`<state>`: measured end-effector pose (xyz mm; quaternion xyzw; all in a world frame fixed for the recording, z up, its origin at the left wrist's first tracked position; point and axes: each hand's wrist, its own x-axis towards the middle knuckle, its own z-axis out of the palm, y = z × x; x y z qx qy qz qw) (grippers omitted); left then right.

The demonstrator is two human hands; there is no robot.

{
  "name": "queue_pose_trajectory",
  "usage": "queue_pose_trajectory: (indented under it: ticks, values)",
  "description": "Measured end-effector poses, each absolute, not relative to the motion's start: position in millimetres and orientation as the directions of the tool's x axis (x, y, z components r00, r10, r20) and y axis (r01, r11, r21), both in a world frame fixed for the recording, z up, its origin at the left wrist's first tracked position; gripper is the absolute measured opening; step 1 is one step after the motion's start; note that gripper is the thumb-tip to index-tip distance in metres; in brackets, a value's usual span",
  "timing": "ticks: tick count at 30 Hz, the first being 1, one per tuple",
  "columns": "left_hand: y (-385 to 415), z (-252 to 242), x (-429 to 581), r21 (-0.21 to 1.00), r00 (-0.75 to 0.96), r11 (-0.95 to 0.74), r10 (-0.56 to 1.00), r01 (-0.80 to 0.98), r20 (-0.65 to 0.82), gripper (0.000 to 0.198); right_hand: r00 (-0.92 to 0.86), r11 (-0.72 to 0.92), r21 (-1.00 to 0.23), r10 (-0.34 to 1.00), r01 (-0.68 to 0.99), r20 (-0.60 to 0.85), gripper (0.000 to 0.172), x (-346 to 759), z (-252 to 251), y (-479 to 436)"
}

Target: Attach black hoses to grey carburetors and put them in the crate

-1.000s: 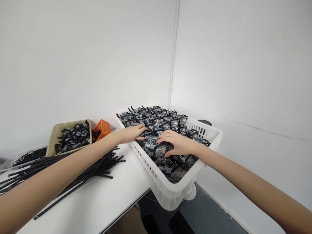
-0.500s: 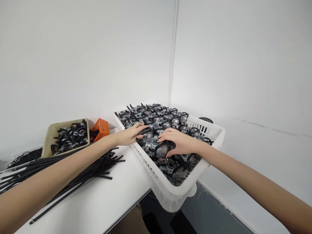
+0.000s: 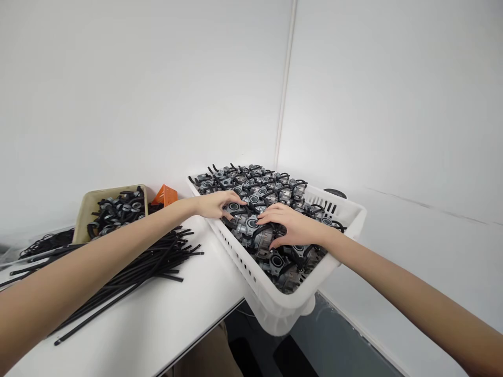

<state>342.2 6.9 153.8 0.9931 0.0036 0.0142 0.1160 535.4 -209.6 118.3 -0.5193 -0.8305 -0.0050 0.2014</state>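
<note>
Metal carburetors with short black hoses fill a white plastic basket in rows. My right hand curves over a carburetor near the basket's front left side, its fingers on top and its thumb on the near side. My left hand reaches over the left rim of the basket. Thumb and forefinger are spread apart beside the carburetor's left end, close to a neighbouring carburetor. Whether those fingertips touch metal is hard to tell.
On the white table lies a bundle of long black tubes. Behind it stand a beige bin of black and metal fittings and an orange basket. Walls meet behind the white basket, whose near end overhangs the table edge.
The view has shifted slightly. My left hand has moved a little back along the basket rim, with thumb and forefinger wider apart. My right hand stays on the same carburetor.
</note>
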Motion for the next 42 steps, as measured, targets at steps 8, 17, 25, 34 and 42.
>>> queue_pose_trajectory:
  ticks: [8, 17, 25, 34, 42]
  values:
    - [13, 154, 333, 0.237, 0.989, -0.963, 0.144, 0.13, 0.044, 0.058, -0.393, 0.471, -0.172, 0.85, 0.865, 0.351, 0.057, 536, 117, -208]
    - [11, 145, 336, 0.241, 0.992, -0.968, 0.094, 0.069, 0.09, 0.054, -0.373, 0.461, -0.211, 0.858, 0.862, 0.353, 0.059, 536, 117, -207]
    - [16, 140, 338, 0.184, 0.994, -0.983, 0.034, 0.015, 0.101, 0.054, -0.361, 0.445, -0.215, 0.869, 0.869, 0.339, 0.059, 534, 119, -207]
    - [18, 144, 341, 0.183, 0.995, -0.982, 0.057, 0.042, 0.077, 0.058, -0.338, 0.414, -0.15, 0.867, 0.898, 0.367, 0.06, 529, 115, -204]
    - [9, 162, 331, 0.173, 0.993, -0.979, 0.098, 0.108, -0.066, 0.054, -0.36, 0.42, -0.093, 0.857, 0.903, 0.369, 0.062, 526, 115, -207]
